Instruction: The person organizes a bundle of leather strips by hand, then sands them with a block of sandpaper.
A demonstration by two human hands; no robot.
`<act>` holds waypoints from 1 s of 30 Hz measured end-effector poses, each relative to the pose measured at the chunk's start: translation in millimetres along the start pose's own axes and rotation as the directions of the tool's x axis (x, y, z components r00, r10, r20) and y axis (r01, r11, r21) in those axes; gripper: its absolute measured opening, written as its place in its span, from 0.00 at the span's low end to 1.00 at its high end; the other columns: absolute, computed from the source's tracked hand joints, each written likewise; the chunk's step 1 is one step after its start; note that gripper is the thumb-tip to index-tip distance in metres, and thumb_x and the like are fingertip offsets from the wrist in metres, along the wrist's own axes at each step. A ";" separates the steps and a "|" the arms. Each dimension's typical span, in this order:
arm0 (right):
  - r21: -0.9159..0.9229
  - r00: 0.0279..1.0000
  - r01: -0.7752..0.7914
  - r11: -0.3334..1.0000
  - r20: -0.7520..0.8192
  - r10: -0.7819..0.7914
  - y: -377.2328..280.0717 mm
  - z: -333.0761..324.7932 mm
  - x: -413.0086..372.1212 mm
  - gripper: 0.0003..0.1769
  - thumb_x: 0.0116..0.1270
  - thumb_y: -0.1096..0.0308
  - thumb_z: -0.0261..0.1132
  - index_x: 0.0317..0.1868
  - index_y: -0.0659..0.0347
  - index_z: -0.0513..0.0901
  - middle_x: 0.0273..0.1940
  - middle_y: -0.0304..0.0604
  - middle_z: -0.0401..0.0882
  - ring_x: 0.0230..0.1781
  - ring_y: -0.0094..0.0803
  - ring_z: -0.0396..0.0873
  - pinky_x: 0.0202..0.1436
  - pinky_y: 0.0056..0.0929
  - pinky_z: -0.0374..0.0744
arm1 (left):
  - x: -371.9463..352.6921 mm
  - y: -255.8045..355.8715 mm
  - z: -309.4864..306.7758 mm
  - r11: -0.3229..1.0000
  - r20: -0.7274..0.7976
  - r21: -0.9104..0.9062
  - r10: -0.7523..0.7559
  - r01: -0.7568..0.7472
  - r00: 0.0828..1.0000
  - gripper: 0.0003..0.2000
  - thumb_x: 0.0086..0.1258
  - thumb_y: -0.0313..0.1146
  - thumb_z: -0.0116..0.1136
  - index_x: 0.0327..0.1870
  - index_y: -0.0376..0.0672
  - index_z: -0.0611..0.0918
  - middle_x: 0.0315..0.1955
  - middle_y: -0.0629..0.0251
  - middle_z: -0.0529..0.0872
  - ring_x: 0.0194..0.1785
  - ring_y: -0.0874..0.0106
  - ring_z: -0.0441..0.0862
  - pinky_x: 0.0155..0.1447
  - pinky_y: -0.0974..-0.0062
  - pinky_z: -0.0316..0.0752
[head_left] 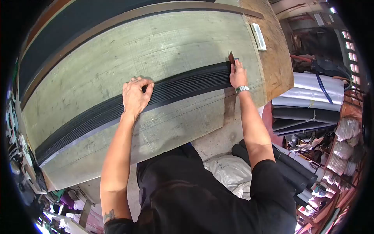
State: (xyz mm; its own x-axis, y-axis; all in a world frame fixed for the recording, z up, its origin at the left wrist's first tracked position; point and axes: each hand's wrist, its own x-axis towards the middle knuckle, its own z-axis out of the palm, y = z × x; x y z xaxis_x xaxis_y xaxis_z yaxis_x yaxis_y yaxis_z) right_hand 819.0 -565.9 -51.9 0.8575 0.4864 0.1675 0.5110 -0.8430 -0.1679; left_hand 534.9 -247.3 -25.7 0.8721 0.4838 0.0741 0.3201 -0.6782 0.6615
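A bundle of long black strips (187, 84), lying side by side, curves across the worktable in the wide-angle view. My left hand (136, 95) bears down on the strips left of their middle, its fingers bent over the far edge and the thumb on top. At the right end of the strips is my right hand (238, 75), closed around a thin, pointed, rust-brown blade (231, 57) that sticks up beyond the fingers. Its handle is hidden in the hand. A watch band circles my right wrist.
The pale, scratched worktable (187, 43) has a wooden right end (274, 58) carrying a small white block (258, 36). A long brown strip (156, 8) and dark sheet material (74, 27) lie at the back. Rolls of material (307, 113) and a plastic-wrapped bundle (230, 169) stand nearby.
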 end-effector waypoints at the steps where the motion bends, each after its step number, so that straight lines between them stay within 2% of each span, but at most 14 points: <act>1: -0.038 0.995 -0.060 0.997 0.083 0.063 -10.6 -9.3 4.9 0.24 0.66 0.76 0.61 0.64 0.64 0.81 0.67 0.59 0.80 0.69 0.58 0.76 0.70 0.63 0.72 | -0.7 1.7 -3.0 0.999 0.034 0.001 -0.034 0.034 0.999 0.08 0.71 0.41 0.67 0.40 0.49 0.93 0.39 0.66 0.90 0.52 0.61 0.83 0.61 0.62 0.71; 3: 0.114 0.976 0.121 0.986 0.170 -0.140 -77.3 -12.7 -17.0 0.29 0.62 0.77 0.63 0.66 0.65 0.79 0.71 0.60 0.77 0.72 0.57 0.74 0.73 0.63 0.71 | 4.1 6.2 -7.1 0.996 0.101 -0.006 -0.090 0.091 0.991 0.08 0.71 0.41 0.67 0.41 0.50 0.93 0.40 0.67 0.91 0.52 0.62 0.84 0.61 0.62 0.71; 5: 0.255 0.919 0.385 0.887 -0.017 -0.394 -160.8 -19.0 -67.0 0.25 0.65 0.80 0.63 0.64 0.67 0.80 0.68 0.61 0.78 0.71 0.59 0.75 0.76 0.59 0.71 | 9.0 6.8 -6.0 0.988 0.132 0.014 -0.151 0.151 0.980 0.09 0.72 0.41 0.66 0.41 0.48 0.92 0.42 0.65 0.92 0.54 0.61 0.84 0.62 0.62 0.71; 8: 0.181 0.935 0.355 0.917 -0.069 -0.348 -122.1 -20.0 -57.1 0.25 0.63 0.85 0.62 0.62 0.67 0.81 0.64 0.61 0.80 0.69 0.60 0.76 0.75 0.56 0.72 | 7.9 6.7 -5.9 0.985 0.128 0.029 -0.172 0.170 0.977 0.10 0.73 0.40 0.67 0.42 0.45 0.92 0.44 0.61 0.92 0.55 0.58 0.85 0.63 0.61 0.72; 10: 0.186 0.993 -0.056 0.981 0.112 0.035 -38.5 -23.9 -10.1 0.18 0.66 0.78 0.62 0.56 0.67 0.83 0.56 0.64 0.83 0.60 0.67 0.78 0.70 0.57 0.76 | 6.7 5.8 -2.6 0.987 0.099 0.050 -0.159 0.155 0.982 0.10 0.73 0.40 0.66 0.42 0.45 0.92 0.44 0.60 0.92 0.54 0.58 0.85 0.63 0.61 0.72; 11: -0.005 0.999 0.012 1.000 -0.051 -0.013 3.9 -9.5 3.6 0.16 0.71 0.75 0.59 0.56 0.68 0.84 0.54 0.65 0.85 0.57 0.69 0.80 0.65 0.53 0.80 | 7.0 5.6 -1.0 0.989 0.079 0.052 -0.145 0.141 0.986 0.09 0.73 0.40 0.66 0.41 0.46 0.92 0.43 0.61 0.92 0.54 0.59 0.85 0.62 0.61 0.71; 12: 0.066 0.981 -0.186 0.980 0.062 0.182 16.4 -9.8 13.6 0.20 0.70 0.73 0.58 0.61 0.69 0.82 0.63 0.65 0.81 0.65 0.65 0.77 0.71 0.55 0.76 | 5.6 4.6 0.4 0.990 0.060 0.053 -0.133 0.130 0.989 0.09 0.73 0.40 0.66 0.40 0.46 0.92 0.41 0.63 0.92 0.53 0.60 0.84 0.61 0.61 0.71; 15: 0.037 0.978 -0.036 0.999 0.207 0.027 -56.2 -9.4 -9.1 0.29 0.64 0.76 0.62 0.68 0.68 0.78 0.71 0.64 0.75 0.75 0.59 0.71 0.79 0.59 0.68 | 5.1 8.1 -0.8 0.988 0.074 0.059 -0.145 0.141 0.987 0.09 0.73 0.40 0.66 0.39 0.46 0.91 0.40 0.63 0.91 0.52 0.61 0.84 0.61 0.61 0.71; 17: 0.194 0.955 0.261 0.946 0.094 -0.283 -133.1 -12.8 -60.6 0.37 0.57 0.79 0.65 0.72 0.67 0.75 0.75 0.60 0.72 0.79 0.56 0.66 0.84 0.62 0.60 | 7.1 7.0 1.0 0.989 0.064 0.058 -0.143 0.139 0.988 0.09 0.73 0.39 0.66 0.39 0.45 0.91 0.39 0.63 0.91 0.52 0.61 0.84 0.60 0.61 0.71; 20: 0.126 0.942 0.318 0.940 0.067 -0.328 -108.7 -18.9 -68.0 0.40 0.53 0.80 0.68 0.72 0.66 0.75 0.74 0.58 0.73 0.80 0.57 0.66 0.84 0.62 0.60 | 4.1 0.7 3.9 0.994 0.033 0.051 -0.101 0.099 0.994 0.09 0.73 0.39 0.66 0.38 0.44 0.90 0.39 0.63 0.90 0.51 0.61 0.84 0.60 0.61 0.71; 23: 0.078 0.978 -0.153 0.985 0.157 0.139 -0.4 -17.8 -9.6 0.26 0.63 0.77 0.64 0.63 0.67 0.80 0.68 0.62 0.77 0.73 0.57 0.72 0.76 0.57 0.69 | 5.3 2.8 5.3 0.991 0.023 0.022 -0.130 0.129 0.991 0.09 0.73 0.39 0.66 0.37 0.44 0.90 0.39 0.63 0.90 0.51 0.60 0.83 0.60 0.60 0.71; 25: 0.059 0.935 -0.245 0.968 0.277 0.220 -10.9 -26.7 3.6 0.26 0.62 0.76 0.66 0.62 0.67 0.80 0.68 0.63 0.76 0.71 0.59 0.72 0.75 0.60 0.69 | 4.1 3.0 3.6 0.986 0.022 0.016 -0.169 0.169 0.985 0.09 0.73 0.40 0.66 0.39 0.45 0.90 0.43 0.64 0.89 0.52 0.59 0.83 0.60 0.59 0.71; 27: 0.061 0.975 0.205 0.977 0.072 -0.209 -70.9 -10.1 -40.0 0.31 0.59 0.76 0.69 0.65 0.67 0.78 0.71 0.63 0.74 0.73 0.61 0.71 0.77 0.62 0.68 | 2.9 13.0 -6.8 0.988 0.026 0.095 -0.122 0.119 0.992 0.12 0.74 0.42 0.67 0.49 0.46 0.89 0.52 0.62 0.88 0.60 0.57 0.81 0.67 0.57 0.70; 30: 0.252 0.949 0.287 0.924 0.056 -0.310 -149.3 -26.3 -84.5 0.32 0.63 0.78 0.64 0.71 0.67 0.77 0.76 0.59 0.72 0.81 0.56 0.67 0.82 0.63 0.63 | -22.3 19.0 -18.6 0.970 -0.026 0.240 0.058 -0.050 0.998 0.23 0.75 0.47 0.66 0.65 0.45 0.83 0.66 0.59 0.82 0.74 0.55 0.73 0.79 0.53 0.62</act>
State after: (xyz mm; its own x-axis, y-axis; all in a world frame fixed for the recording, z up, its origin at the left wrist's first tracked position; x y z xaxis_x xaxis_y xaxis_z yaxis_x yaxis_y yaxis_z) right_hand 668.7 -487.3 -15.5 0.6585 0.7361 0.1569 0.7336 -0.5812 -0.3521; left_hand 514.6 -260.7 -0.9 0.8792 0.4579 0.1318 0.3554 -0.8144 0.4588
